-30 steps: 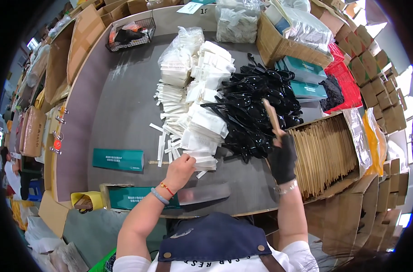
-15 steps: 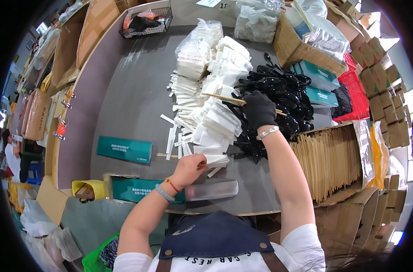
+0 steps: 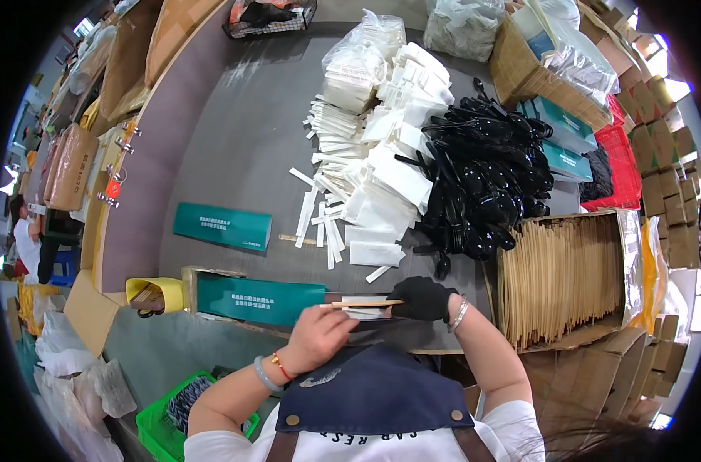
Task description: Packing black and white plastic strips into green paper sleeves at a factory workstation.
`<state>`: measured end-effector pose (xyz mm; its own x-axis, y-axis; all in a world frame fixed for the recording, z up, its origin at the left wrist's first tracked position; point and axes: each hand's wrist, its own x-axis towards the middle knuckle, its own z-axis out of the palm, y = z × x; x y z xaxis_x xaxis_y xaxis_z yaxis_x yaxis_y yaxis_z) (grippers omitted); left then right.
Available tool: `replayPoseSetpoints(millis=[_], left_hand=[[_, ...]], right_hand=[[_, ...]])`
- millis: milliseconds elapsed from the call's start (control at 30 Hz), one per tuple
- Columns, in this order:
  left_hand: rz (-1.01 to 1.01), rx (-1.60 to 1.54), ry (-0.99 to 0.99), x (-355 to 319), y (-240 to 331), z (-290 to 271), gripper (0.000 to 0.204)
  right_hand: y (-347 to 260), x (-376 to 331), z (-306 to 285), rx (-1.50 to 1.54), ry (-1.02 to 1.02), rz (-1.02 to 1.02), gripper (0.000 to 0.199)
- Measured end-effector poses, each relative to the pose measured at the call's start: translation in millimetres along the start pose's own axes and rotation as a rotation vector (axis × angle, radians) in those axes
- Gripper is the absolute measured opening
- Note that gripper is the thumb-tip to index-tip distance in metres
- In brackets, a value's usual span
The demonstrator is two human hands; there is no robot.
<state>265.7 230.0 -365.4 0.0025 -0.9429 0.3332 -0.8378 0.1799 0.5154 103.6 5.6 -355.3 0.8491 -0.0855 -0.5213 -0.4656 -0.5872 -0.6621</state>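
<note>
Near the front edge of the table my hands meet over a small bundle. My right hand (image 3: 426,299), in a black glove, is closed round the right end of wooden chopsticks (image 3: 366,303), with white paper packets (image 3: 370,313) beside and under them. My left hand (image 3: 320,339) is bare; its fingertips press together at the left end of the chopsticks. A dark edge shows under the bundle, too covered to name. Directly left lies a stack of green printed sleeves (image 3: 258,299) in a cardboard box. Behind my hands spreads a pile of white paper packets (image 3: 393,181).
Black plastic spoons (image 3: 489,177) are heaped right of the packets. A carton of chopsticks (image 3: 562,281) stands at the right. One green sleeve (image 3: 222,225) lies at the left, beside the purple side panel (image 3: 154,154). A wire basket (image 3: 270,19) sits far back.
My right hand has come from the spoon pile toward me with the chopsticks. My left hand has drawn back from the packets to the front edge, where both hands meet.
</note>
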Motion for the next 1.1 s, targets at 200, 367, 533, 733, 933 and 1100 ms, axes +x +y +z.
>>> replayPoseSetpoints(millis=[200,367,533,733,933,1100], left_hand=[[0.023,0.252,-0.173,5,14,7,0.049],[0.049,0.285,-0.213,6,13,8,0.044],[-0.003,0.458,-0.329,6,6,12,0.051],[-0.124,0.361,-0.308,3,7,4,0.065],[-0.263,0.284,-0.227,1,4,-17,0.067],[-0.342,0.217,-0.263,2,-18,-37,0.082]], right_hand=[[-2,20,13,-0.096,-0.089,0.085,0.044],[-9,23,21,-0.213,0.024,0.062,0.044],[-15,6,16,0.042,0.345,0.166,0.04],[21,-27,60,0.253,1.06,0.097,0.015],[15,-38,52,-0.094,0.691,0.109,0.032],[21,-25,51,-0.309,0.603,-0.169,0.046]])
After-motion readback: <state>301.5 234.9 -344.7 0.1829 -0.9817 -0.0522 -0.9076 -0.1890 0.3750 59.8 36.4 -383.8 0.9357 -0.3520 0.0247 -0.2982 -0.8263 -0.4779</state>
